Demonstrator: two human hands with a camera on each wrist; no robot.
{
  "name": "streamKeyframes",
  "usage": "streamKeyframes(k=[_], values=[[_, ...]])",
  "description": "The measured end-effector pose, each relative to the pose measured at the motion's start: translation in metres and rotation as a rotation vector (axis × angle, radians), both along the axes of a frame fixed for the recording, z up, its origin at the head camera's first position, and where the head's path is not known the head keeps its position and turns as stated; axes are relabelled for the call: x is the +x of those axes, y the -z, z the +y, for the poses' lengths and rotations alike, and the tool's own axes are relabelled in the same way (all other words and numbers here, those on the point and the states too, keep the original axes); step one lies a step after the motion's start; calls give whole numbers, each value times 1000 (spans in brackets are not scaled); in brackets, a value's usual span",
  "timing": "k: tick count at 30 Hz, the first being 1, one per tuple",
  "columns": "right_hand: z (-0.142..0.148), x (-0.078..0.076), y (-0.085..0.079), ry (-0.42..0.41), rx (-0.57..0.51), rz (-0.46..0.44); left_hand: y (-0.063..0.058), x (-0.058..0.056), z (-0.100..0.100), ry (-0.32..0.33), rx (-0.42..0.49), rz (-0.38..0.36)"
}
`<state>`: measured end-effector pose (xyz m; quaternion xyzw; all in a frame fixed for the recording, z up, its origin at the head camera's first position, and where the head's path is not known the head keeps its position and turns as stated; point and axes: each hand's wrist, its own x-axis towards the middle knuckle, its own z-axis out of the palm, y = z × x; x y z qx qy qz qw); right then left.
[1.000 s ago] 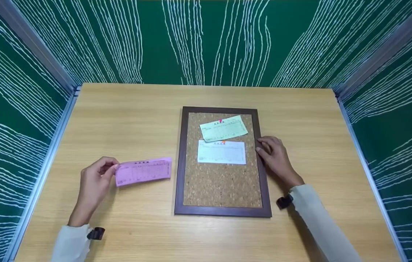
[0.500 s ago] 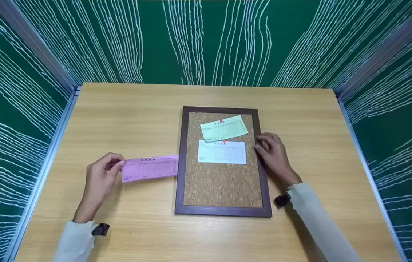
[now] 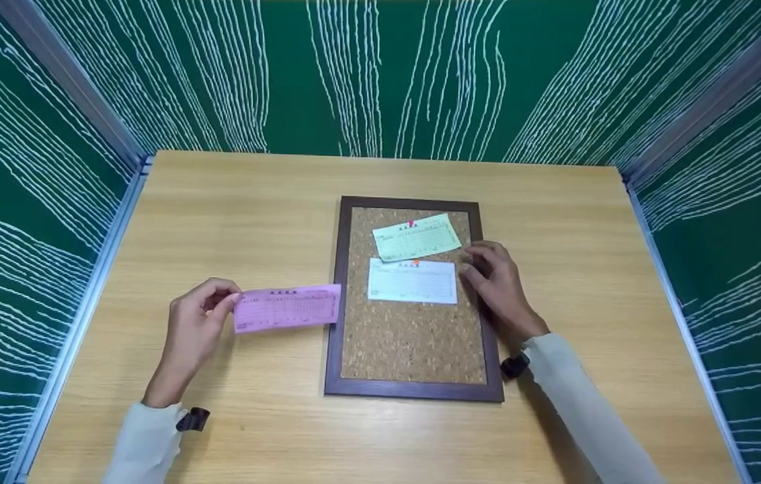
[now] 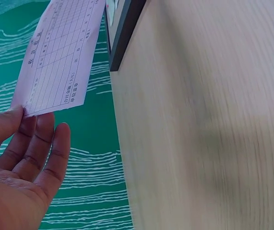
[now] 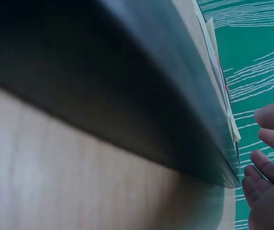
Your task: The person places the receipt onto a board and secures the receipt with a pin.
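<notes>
My left hand [image 3: 195, 329] pinches a pink printed slip [image 3: 286, 309] by its left end, between thumb and fingers. The slip's far end overlaps the left frame edge of a cork board [image 3: 411, 346]. A green slip [image 3: 417, 238] hangs under a red pushpin [image 3: 411, 222] near the top of the board. Just below it, an orange pushpin [image 3: 416, 262] fixes a white slip [image 3: 413, 281]. My right hand [image 3: 503, 289] is over the board's right frame edge, fingers loosely bent beside the white slip. In the right wrist view nothing shows between its fingers [image 5: 266, 167].
The dark wooden frame [image 3: 414, 388] borders the board, which lies on a light wood table [image 3: 253, 215]. Green panels [image 3: 286, 81] with white wavy lines stand behind and at both sides. Metal rails [image 3: 111, 222] run along the table's sides.
My left hand has carried the pink slip to the right, from beside the board to over its left frame edge. My right hand has shifted slightly left and up, onto the board's edge.
</notes>
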<state>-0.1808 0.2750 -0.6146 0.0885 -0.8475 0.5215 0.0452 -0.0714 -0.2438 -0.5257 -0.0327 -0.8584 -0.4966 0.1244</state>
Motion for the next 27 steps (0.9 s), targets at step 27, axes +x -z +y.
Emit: streamKeyframes(k=[27], values=[[-15,-16,-7,-69,48,23,-4,3,5,42,24,62]])
